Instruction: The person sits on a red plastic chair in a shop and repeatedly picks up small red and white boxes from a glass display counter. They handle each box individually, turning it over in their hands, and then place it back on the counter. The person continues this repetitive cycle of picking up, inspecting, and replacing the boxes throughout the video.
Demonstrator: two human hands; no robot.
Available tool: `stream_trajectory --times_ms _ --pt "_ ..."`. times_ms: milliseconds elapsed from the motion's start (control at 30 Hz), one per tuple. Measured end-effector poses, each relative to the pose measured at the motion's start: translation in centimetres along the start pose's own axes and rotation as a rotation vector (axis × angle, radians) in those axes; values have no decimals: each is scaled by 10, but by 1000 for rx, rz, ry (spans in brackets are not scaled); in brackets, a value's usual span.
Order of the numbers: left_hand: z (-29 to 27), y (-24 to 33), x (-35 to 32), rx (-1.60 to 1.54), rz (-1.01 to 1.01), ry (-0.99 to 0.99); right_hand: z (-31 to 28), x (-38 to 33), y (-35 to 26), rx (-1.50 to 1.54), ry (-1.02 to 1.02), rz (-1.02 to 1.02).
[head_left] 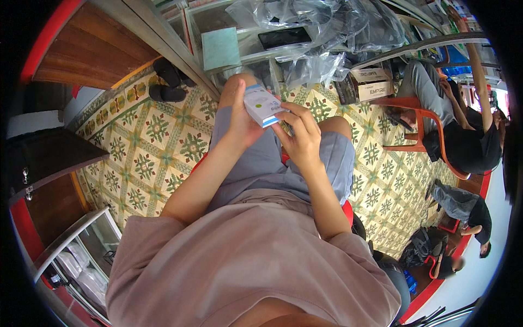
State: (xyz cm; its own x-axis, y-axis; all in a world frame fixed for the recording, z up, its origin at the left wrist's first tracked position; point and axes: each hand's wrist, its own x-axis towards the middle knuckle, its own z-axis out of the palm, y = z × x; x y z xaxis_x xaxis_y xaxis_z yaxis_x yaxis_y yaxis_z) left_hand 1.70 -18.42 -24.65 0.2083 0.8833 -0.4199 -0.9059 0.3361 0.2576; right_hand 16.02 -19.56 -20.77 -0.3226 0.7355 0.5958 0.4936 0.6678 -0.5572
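A small white cardboard box (pixel 261 106) with blue edges and a green dot is held above my lap. My left hand (pixel 243 121) grips it from the left, with the thumb along its side and the other fingers mostly hidden beneath. At the box's near right end, my right hand (pixel 301 132) pinches a corner between thumb and fingers. Below the box are my knees in grey-blue shorts (pixel 269 174).
Ahead stands a glass counter (pixel 212 16) bearing a pale green square (pixel 220 48), a black phone (pixel 284 38) and clear plastic sheeting (pixel 321 22). Cardboard boxes (pixel 375 90) sit beside it. At right, a person occupies an orange chair (pixel 419 128); other people are farther back. Black sandals (pixel 166 92) lie left.
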Motion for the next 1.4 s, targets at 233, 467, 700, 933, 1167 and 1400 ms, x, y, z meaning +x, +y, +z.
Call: stream_trajectory --times_ms 233,467,700,933,1167,1400 --pt "-1 3 3 204 49 75 6 4 1 -32 -122 47" --pt "7 3 -1 236 56 195 12 -1 0 -84 -13 82" --pt "5 -3 0 219 107 238 12 -10 6 -127 6 73" --pt "1 -5 -1 103 -62 196 13 -22 8 -121 101 -60" --pt "-11 -2 3 19 -107 170 12 -14 -7 -72 88 -116" --pt "-12 0 7 142 35 213 0 -4 -12 -52 -130 176"
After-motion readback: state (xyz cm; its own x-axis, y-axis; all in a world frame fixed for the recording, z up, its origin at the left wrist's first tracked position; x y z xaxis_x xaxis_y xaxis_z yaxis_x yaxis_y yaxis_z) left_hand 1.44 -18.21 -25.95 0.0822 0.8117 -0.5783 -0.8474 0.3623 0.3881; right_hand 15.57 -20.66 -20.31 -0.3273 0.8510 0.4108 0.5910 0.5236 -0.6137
